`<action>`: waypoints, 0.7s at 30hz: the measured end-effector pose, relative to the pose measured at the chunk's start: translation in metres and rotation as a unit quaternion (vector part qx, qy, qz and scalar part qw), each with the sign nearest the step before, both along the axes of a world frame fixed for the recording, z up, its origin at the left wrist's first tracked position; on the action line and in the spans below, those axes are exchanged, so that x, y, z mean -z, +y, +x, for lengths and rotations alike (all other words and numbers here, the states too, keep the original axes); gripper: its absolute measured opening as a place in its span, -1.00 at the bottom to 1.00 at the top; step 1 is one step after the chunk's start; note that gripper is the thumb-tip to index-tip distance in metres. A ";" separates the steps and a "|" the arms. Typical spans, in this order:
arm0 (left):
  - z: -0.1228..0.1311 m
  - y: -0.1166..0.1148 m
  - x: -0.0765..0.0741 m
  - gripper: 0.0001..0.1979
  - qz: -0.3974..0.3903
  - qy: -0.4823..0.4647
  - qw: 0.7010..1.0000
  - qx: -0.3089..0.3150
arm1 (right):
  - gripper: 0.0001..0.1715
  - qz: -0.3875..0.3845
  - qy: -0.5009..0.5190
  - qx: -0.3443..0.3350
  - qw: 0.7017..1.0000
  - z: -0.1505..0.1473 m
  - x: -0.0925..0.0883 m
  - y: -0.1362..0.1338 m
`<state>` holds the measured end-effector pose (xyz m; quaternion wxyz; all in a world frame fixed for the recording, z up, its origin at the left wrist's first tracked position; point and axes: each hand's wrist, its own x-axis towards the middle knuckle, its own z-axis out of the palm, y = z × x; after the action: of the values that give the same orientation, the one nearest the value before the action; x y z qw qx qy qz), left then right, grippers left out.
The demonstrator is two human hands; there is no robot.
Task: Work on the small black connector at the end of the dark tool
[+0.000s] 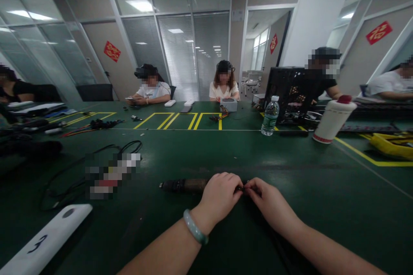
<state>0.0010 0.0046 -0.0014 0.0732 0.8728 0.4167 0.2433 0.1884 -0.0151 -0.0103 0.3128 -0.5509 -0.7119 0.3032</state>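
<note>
My left hand is closed around a dark cylindrical tool that lies on the green table, its tip pointing left. A pale green bangle sits on that wrist. My right hand is closed in a pinch against the tool's right end, right beside my left fingers, where a thin black cable seems to leave it. What the pinch grips is too small to make out.
A white device marked 3 lies at the near left, with black cables beyond it. A water bottle and a white red-capped bottle stand farther right, near a yellow object. Several people sit around the far edges.
</note>
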 end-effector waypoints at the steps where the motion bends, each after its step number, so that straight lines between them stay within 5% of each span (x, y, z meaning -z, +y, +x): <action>1: 0.000 0.000 0.000 -0.87 0.001 -0.001 1.000 0.000 | -0.84 0.002 0.005 0.005 1.000 -0.001 0.000 -0.001; 8: 0.001 0.002 0.005 -0.91 0.007 -0.005 1.000 0.004 | -0.90 -0.019 0.001 0.036 0.999 -0.007 -0.006 -0.001; 14: 0.001 0.000 0.003 -0.86 0.001 0.006 1.000 0.007 | -0.89 -0.041 -0.100 0.071 0.992 -0.016 -0.016 0.004; 21: 0.000 -0.005 -0.002 -0.54 -0.009 -0.007 1.000 -0.009 | -0.88 0.008 -0.167 0.068 0.984 -0.024 -0.023 0.005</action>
<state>0.0010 0.0000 0.0010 0.0819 0.8667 0.4257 0.2467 0.1647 -0.0099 0.0130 0.2140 -0.6383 -0.7174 0.1793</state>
